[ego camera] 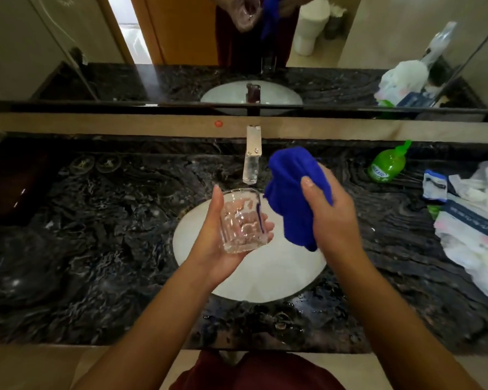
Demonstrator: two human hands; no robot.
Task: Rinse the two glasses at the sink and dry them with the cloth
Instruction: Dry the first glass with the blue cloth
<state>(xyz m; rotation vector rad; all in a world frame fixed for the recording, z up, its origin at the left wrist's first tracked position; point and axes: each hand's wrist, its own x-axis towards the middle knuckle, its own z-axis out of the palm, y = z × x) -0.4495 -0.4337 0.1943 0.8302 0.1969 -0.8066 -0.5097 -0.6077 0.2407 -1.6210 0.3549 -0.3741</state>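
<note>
Glass [243, 220]: clear, faceted, cradled over the sink [279, 277]; long axis tilted, mouth toward the tap [251, 161], base toward the palm.
Left hand [223, 235]: fingers curled under and round the glass, thumb up along its left side.
Cloth [292, 192]: blue, bunched, just right of the glass and level with its mouth; apart or brushing the rim, hard to tell.
Right hand [330, 218]: gripping the cloth in a closed fist, thumb across the front.
Key relation: glass mouth up and left of the right hand, which is the nearer one for drying; likely a short move leftward to push cloth into the open mouth.
In the way: nothing between cloth and glass; tap close behind the rim, worth minding.
Second glass: not seen on the counter [96, 235].
Around: green bottle [388, 164] and plastic bags [479, 220] well off to the right; mirror [237, 52] behind.
</note>
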